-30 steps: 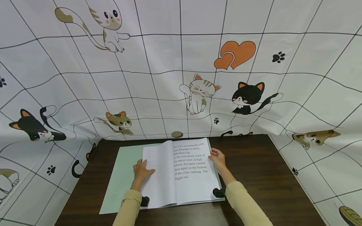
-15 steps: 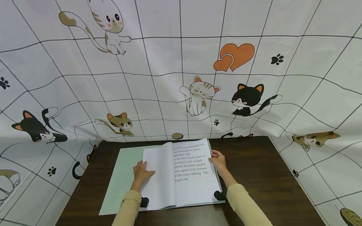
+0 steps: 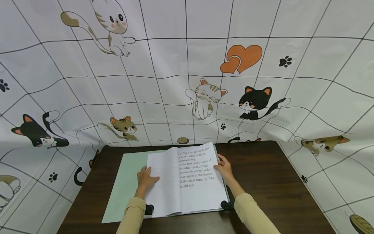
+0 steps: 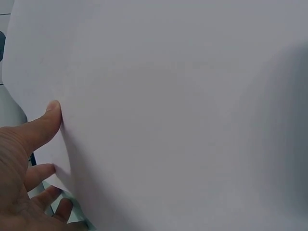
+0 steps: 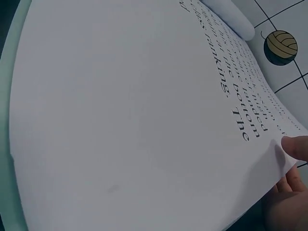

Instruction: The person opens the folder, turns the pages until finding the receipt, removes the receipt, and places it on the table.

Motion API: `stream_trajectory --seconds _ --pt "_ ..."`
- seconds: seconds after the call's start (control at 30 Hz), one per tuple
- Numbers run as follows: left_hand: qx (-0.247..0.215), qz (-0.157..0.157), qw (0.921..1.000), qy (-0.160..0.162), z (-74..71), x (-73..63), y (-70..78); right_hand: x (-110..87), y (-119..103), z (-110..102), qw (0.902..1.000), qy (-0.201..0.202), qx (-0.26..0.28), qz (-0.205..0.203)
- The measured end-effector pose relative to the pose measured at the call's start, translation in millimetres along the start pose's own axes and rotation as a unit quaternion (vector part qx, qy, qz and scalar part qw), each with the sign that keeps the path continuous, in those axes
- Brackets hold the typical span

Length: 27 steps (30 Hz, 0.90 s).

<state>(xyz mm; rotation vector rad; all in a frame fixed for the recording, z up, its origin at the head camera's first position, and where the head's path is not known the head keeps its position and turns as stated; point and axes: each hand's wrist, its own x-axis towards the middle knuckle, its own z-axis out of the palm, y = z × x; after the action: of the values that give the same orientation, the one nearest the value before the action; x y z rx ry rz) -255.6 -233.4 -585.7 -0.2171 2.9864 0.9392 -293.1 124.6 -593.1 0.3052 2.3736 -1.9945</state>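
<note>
An open book (image 3: 194, 198) with white pages lies on the table, printed text on its right page and a blank left page. Its pale green cover (image 3: 124, 188) shows far out on the left and as a thin strip on the right. My left hand (image 3: 145, 180) holds the left page's outer edge, thumb on top and fingertips at and below the edge in the left wrist view. On the right, my right hand (image 3: 224, 167) pinches the outer edge of the printed page (image 5: 144, 120), thumb above and fingers underneath. That page lifts and bends towards the hand.
The dark wooden table (image 3: 271, 188) extends to both sides of the book. Behind and around it hangs a white gridded sheet (image 3: 163, 65) printed with cartoon cats. A black strap piece (image 3: 227, 205) on the right wrist overlaps the book's lower right corner.
My right hand has shifted slightly left, and the right page's outer edge with it, its upper corner a little higher. My left hand stays in place.
</note>
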Motion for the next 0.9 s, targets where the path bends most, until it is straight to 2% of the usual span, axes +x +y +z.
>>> stream_trajectory --seconds 0.9 --pt "0.003 -0.001 1.0000 0.006 1.3 -1.1 -2.0 -18.7 -8.2 -2.7 0.9987 -0.049 -0.010 0.009"
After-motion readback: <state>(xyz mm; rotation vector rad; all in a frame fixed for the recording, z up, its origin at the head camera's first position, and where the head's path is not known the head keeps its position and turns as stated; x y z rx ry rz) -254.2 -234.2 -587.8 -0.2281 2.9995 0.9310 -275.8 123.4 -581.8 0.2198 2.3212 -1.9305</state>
